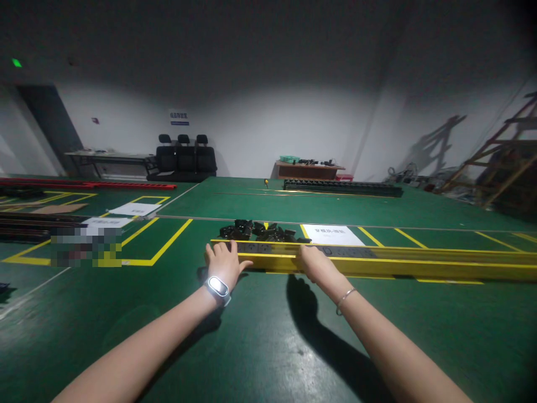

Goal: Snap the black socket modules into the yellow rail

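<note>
A long yellow channel (419,266) lies across the green table (260,336), with black socket modules (264,248) set inside it. My left hand (223,262) rests over the channel's left end, fingers spread and thumb stretched to the right. At the channel's near side my right hand (314,263) is closed, its fingertips hidden over the channel, and what they hold, if anything, cannot be made out. Just behind the channel is a pile of loose black parts (241,229). A white printed sheet (333,235) lies behind the channel, to the right of the pile.
Yellow tape (172,242) marks areas on the table. Dark bars (25,229) and white sheets lie at the left, with red rails (134,186) behind. A black slotted strip (342,187) lies at the far side. Black chairs (185,159) stand by the wall, a wooden ladder (495,151) at right.
</note>
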A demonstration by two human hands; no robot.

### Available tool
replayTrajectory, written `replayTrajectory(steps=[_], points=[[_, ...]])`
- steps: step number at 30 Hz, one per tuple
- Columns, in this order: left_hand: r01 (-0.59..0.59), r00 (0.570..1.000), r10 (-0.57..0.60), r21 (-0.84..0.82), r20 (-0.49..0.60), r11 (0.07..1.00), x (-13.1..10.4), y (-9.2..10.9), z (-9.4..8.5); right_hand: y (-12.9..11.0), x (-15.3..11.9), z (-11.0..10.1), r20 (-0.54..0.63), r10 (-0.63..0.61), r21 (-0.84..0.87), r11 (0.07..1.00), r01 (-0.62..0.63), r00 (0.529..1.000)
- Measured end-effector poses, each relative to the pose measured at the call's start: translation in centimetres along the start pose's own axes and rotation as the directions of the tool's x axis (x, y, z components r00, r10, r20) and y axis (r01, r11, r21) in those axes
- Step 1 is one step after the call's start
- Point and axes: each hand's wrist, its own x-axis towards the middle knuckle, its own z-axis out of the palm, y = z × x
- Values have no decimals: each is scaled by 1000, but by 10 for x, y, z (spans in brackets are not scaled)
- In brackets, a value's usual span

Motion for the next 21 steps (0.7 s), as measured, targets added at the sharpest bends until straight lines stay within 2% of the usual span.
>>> replayTrajectory(steps=[4, 7, 9, 11, 13, 21], points=[[-40, 994, 38, -15, -106, 999, -4, 8, 2, -32, -9, 15, -122, -196, 30, 979, 201, 973], [-218, 961, 204, -61, -188, 974, -6, 15, 12, -51, -14, 30, -96, -280, 19, 959, 283, 955], [-372, 916, 341, -128, -211, 919, -7, 18, 20, -55, -16, 37, -88, -305, 6, 952, 307, 948], [-473, 873, 427, -200, -235, 858, -6, 18, 28, -53, -16, 42, -104, -311, -1, 950, 312, 945], [-506, 857, 446, -260, -256, 823, -6, 17, 33, -51, -15, 45, -127, -304, -7, 952, 305, 944], [-477, 876, 375, -427, -303, 768, -3, 12, 34, -56, -15, 48, -152, -270, -19, 963, 270, 951]])
